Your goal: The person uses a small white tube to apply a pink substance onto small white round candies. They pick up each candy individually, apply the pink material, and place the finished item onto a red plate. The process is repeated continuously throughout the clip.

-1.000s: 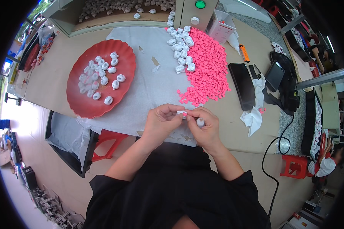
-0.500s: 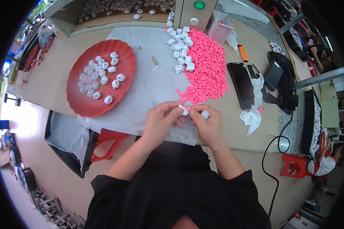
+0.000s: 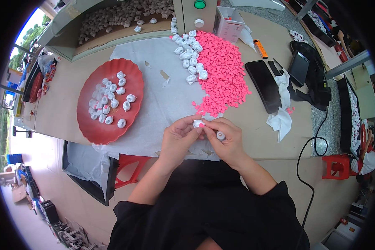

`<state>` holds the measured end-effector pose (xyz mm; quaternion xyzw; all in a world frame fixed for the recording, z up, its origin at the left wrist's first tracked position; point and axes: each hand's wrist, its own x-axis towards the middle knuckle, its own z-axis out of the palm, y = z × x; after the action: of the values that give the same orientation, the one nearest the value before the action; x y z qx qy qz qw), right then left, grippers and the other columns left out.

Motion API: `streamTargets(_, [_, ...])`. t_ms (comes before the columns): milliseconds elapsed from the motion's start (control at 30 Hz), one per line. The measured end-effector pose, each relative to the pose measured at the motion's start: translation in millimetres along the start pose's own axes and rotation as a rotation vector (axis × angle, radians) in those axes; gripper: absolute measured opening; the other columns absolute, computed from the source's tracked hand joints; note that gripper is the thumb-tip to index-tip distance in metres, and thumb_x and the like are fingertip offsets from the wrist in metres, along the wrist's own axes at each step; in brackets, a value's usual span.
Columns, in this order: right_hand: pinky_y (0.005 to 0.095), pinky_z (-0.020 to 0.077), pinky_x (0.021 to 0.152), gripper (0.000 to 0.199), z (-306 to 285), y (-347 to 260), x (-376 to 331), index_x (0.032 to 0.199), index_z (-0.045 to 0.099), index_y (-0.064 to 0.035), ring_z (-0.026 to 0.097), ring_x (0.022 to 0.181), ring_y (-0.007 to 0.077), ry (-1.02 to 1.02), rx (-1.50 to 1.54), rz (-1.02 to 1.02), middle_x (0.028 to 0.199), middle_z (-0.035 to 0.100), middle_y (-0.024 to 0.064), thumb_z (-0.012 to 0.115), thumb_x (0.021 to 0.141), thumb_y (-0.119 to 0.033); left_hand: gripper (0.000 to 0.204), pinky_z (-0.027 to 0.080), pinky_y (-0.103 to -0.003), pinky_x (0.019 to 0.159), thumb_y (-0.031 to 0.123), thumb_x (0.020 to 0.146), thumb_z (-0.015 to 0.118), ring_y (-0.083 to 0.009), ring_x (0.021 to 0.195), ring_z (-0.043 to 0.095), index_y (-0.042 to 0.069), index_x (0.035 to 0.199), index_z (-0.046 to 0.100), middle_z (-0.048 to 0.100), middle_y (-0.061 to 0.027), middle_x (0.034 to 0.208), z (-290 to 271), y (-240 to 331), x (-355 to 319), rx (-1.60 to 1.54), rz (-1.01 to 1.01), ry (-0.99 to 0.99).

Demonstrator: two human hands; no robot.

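White lump [image 3: 198, 123] with a smooth pink bit [image 3: 202, 125], pinched in left hand [image 3: 176, 139], over thin, torn paper [image 3: 171, 98]. Right hand [image 3: 230, 141] fingertips close against pink bit, with white, round-ended tube [image 3: 221, 136] tucked in curled fingers. Nearby, tiny pink bits [image 3: 223, 68] in a heap; wavy-edged red plate [image 3: 91, 127]. Print on white box [image 3: 228, 32] too small to read.
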<state>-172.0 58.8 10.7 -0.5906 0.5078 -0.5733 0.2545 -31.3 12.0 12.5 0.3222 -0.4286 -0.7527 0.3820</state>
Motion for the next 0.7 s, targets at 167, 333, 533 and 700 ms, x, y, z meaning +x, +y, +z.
streamTargets(167, [0.0275, 0.0451, 0.053, 0.021, -0.8, -0.7, -0.3, 0.092, 0.059, 0.0023, 0.057, 0.06, 0.0191, -0.011, -0.046, -0.045, 0.073, 0.058, 0.0106, 0.06, 0.072, 0.005, 0.031, 0.048, -0.022, 0.066, -0.002, 0.081, 0.057, -0.0102, 0.07, 0.057, -0.004, 0.112, 0.053, 0.061, -0.0067, 0.079, 1.6, 1.0, -0.8, 0.009, 0.011, -0.003])
streamTargets(333, [0.0286, 0.0451, 0.053, 0.018, 0.2, 1.9, 0.3, 0.088, 0.058, 0.0018, 0.057, 0.059, 0.0206, 0.004, -0.086, -0.082, 0.071, 0.057, 0.0101, 0.061, 0.07, 0.004, 0.031, 0.048, -0.022, 0.065, -0.004, 0.081, 0.056, -0.01, 0.068, 0.057, -0.005, 0.111, 0.053, 0.061, -0.0064, 0.077, 3.4, 2.3, -0.5, 0.015, -0.009, 0.022])
streamTargets(533, [0.0257, 0.0436, 0.053, 0.012, 0.1, 0.9, 0.0, 0.085, 0.059, 0.0028, 0.056, 0.06, 0.017, -0.012, -0.107, -0.057, 0.071, 0.057, 0.0096, 0.06, 0.073, 0.006, 0.03, 0.048, -0.022, 0.064, -0.005, 0.08, 0.056, -0.0097, 0.067, 0.057, -0.004, 0.111, 0.054, 0.06, -0.0059, 0.076, 5.1, 2.3, -0.3, 0.016, 0.0, 0.038])
streamTargets(700, [0.0254, 0.0438, 0.053, 0.013, 0.3, -0.4, 0.0, 0.084, 0.058, 0.0025, 0.056, 0.06, 0.0168, -0.015, -0.1, -0.051, 0.071, 0.056, 0.009, 0.06, 0.072, 0.006, 0.03, 0.048, -0.022, 0.064, -0.006, 0.08, 0.056, -0.0095, 0.067, 0.057, -0.004, 0.11, 0.054, 0.06, -0.0058, 0.076, 4.6, 0.7, 0.0, 0.008, 0.002, 0.042])
